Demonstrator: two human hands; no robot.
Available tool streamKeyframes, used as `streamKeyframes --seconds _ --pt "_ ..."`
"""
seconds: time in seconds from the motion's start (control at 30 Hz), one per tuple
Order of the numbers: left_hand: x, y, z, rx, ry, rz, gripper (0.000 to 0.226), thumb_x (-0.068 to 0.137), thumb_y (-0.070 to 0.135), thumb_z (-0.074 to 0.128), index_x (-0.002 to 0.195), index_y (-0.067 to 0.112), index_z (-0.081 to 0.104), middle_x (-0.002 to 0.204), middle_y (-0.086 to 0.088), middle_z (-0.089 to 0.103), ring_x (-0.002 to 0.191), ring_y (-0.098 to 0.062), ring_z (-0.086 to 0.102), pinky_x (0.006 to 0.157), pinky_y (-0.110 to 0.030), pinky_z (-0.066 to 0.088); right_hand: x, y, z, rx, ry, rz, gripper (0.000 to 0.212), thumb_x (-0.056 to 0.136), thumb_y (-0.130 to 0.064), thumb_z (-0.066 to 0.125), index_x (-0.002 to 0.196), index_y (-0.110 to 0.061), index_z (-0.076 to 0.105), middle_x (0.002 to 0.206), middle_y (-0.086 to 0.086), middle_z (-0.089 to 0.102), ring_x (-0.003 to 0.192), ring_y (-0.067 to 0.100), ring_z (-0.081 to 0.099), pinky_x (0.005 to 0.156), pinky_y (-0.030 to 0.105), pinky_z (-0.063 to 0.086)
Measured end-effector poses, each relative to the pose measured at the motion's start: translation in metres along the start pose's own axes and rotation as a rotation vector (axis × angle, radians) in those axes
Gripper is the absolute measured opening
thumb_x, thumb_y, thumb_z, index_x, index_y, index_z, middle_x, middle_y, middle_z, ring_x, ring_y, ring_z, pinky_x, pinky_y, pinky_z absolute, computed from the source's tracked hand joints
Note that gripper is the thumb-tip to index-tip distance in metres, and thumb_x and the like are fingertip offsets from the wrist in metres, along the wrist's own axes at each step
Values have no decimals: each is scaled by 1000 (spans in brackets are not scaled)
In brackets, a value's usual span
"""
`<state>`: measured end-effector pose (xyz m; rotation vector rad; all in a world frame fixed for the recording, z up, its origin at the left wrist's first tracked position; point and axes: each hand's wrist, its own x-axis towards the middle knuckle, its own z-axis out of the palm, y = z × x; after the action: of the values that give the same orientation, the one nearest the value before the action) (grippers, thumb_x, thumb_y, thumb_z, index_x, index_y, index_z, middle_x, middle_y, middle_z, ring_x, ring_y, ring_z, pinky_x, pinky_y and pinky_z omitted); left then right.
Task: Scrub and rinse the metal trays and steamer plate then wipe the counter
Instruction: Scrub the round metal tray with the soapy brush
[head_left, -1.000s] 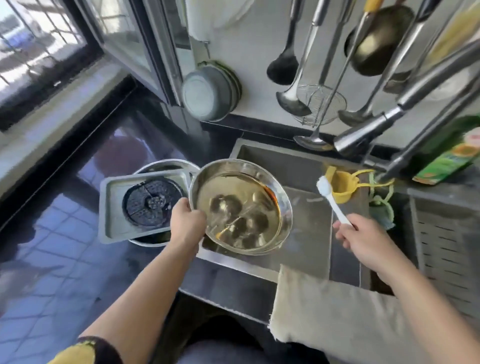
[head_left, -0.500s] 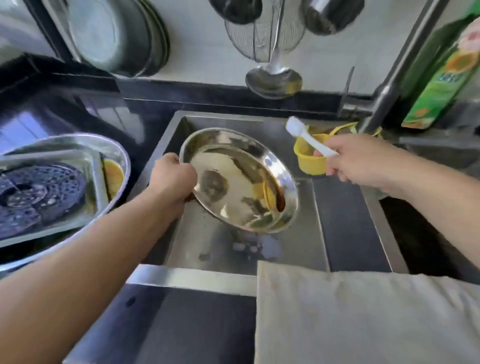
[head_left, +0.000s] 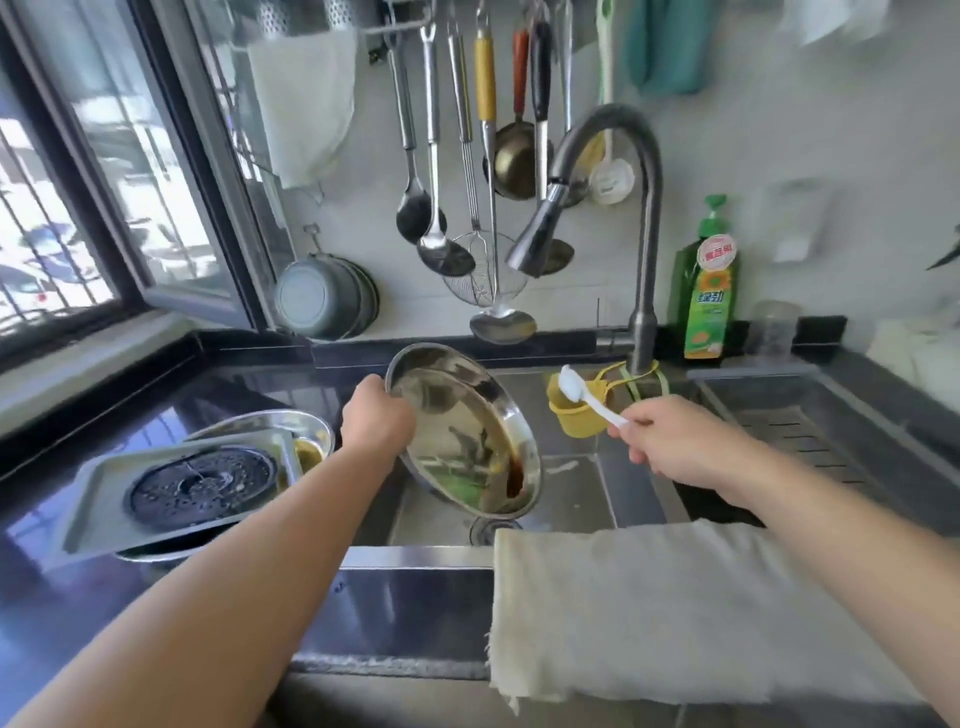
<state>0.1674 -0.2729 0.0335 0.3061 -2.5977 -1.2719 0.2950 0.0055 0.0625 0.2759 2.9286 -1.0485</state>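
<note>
The left hand (head_left: 375, 421) grips the rim of a round metal tray (head_left: 465, 434), tipped over the sink (head_left: 582, 499) with brown liquid pooled at its low edge. The right hand (head_left: 675, 441) holds a white brush (head_left: 587, 397). On the shiny black counter (head_left: 62, 499), a square tray (head_left: 93, 499) holds the dark steamer plate (head_left: 202, 486). A cloth (head_left: 649, 613) hangs over the sink's front. The green soap bottle (head_left: 707, 291) has writing too small to read.

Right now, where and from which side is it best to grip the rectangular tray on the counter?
Probably the rectangular tray by its raised rim at the near left corner, coming from the left. That corner overhangs the round pan under it, and the steamer plate fills the middle.
</note>
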Motion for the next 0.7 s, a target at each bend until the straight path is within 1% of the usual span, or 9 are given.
streamKeyframes --seconds 0.07,0.13,0.27,0.33,0.4,0.5,0.57,0.63,0.7 --pt "-5 10 1 76 13 56 9 93 11 51 101 9 54 100 -12 59 96 -38 57 81 -42 47 -2 10 -4 -4 -4 -1 26 106 -23 44 101 -15 69 92 7 68 76 18 56 70 34 45" --pt "-8 19 5 176 31 167 8 91 6 45 95 11 49 96 -13 58 94 -38 55 80 -43 46 -1 17 -6 30 -8 -1 24 106 -23 45 102 -16 68 90 6 66 74 18 55 68 33 45" --pt "-16 25 7 492 79 535 16 87 -2 44 89 13 39 79 -6 51 77 -38 54 66 -42 43 5 21 -5 43 14 -8 25 106 -23 45 99 -16 68 95 11 67 79 25 59 70 37 46" --pt "-21 23 6 601 83 675 19 86 -2 50 93 14 41 84 -6 53 79 -41 57 67 -42 42 5 23 -2 41 11 -9 25 105 -22 46 98 -14 69 96 12 67 83 27 62 74 40 52" --pt "-23 22 6 639 89 725 19 87 3 55 93 15 42 88 -7 55 81 -43 59 68 -42 41 6 25 0 38 3 4 24 104 -19 48 98 -13 70 96 12 67 91 32 66 83 47 56" --pt "-15 15 10 516 115 650 19 84 -1 50 82 14 38 79 -4 53 76 -40 53 64 -41 39 7 28 1 41 4 31 22 104 -14 49 104 -12 71 95 10 68 95 31 66 87 45 56" --pt "-3 5 16 365 154 484 19 82 -3 45 76 14 38 74 -6 52 74 -38 49 63 -41 37 10 30 1 50 10 48 20 104 -12 50 107 -10 70 98 10 69 93 28 67 84 40 56" --pt "10 -6 24 212 187 309 15 85 -1 43 75 9 43 80 -12 56 75 -38 49 62 -41 37 16 29 4 43 11 70 18 103 -9 51 105 -10 68 99 10 69 91 26 67 79 36 56" --pt "19 -17 36 34 192 160 23 91 0 44 70 7 40 87 -19 56 69 -31 45 55 -37 30 27 25 12 -9 23 78 17 101 -9 52 100 -9 69 98 12 69 88 27 66 78 40 56"
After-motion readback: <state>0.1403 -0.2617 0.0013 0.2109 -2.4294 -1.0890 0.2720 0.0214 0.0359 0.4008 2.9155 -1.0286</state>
